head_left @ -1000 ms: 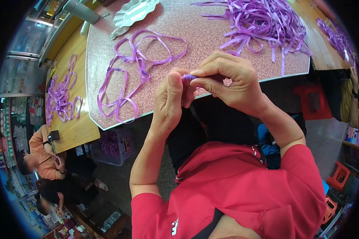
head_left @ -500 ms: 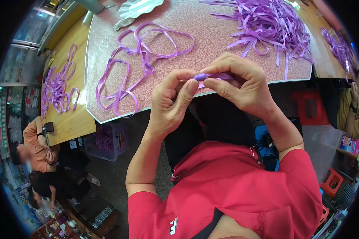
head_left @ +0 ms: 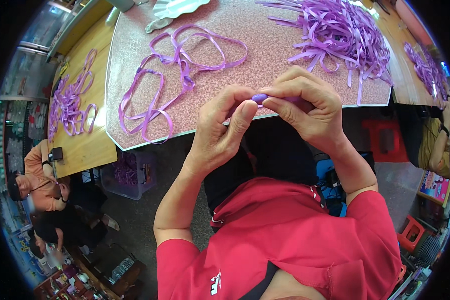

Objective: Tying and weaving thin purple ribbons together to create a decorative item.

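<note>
Over the near edge of the table, both my hands pinch a small oval purple plastic clasp [head_left: 259, 98] between thumbs and forefingers. My left hand [head_left: 221, 122] grips its left end, fingers closed. At the other end, my right hand [head_left: 310, 110] is closed on the clasp, with purple ribbon strap tucked under its curled fingers. Most of that strap is hidden by the hands. Left of them, several looped purple lanyards [head_left: 188, 83] with small purple fittings lie on the table. A thick heap of loose purple ribbons [head_left: 342, 37] lies at the far right.
The pink speckled tabletop [head_left: 265, 55] has a pale rim. A whitish scalloped dish [head_left: 177, 7] stands at the back. More purple straps lie on the wooden side table [head_left: 87, 155] and at far right. A plastic bin [head_left: 130, 182] and red stool [head_left: 385, 140] stand below; other people sit at both sides.
My fingertips have closed in on the clasp, covering the strap that showed beside it. Both hands have shifted slightly right in the picture. The lanyards on the table lie as before.
</note>
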`<state>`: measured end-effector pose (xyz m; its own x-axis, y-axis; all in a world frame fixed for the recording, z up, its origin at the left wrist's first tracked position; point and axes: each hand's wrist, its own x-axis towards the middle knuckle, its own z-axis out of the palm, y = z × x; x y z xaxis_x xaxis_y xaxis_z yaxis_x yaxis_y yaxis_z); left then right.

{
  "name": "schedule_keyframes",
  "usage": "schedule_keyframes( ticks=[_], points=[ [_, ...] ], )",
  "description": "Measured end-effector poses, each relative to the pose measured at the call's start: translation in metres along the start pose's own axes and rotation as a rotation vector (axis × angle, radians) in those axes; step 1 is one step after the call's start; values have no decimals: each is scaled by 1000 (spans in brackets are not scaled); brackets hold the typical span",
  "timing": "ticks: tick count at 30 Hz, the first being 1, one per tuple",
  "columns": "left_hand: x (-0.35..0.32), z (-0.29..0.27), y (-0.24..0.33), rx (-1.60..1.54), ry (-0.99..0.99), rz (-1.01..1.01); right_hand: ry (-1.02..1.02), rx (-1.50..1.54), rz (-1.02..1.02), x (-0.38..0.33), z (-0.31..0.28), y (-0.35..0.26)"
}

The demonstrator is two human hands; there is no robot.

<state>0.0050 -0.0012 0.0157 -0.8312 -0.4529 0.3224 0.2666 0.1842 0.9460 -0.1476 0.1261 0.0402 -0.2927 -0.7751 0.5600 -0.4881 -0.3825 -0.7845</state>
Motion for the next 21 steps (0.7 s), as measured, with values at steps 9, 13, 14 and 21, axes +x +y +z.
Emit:
schedule_keyframes(
  ticks=[9,13,14,21],
  points=[
    [3,-1,12,212,-20,34,-4,-41,-39,-1,0,1],
    [5,-1,13,243,-27,63,-13,-37,9,-2,-2,0],
    [5,-2,14,241,-42,55,-12,-37,8,-2,-3,0],
    [2,-5,16,133,-114,-56,-89,-39,-67,2,-10,3]
  ],
)
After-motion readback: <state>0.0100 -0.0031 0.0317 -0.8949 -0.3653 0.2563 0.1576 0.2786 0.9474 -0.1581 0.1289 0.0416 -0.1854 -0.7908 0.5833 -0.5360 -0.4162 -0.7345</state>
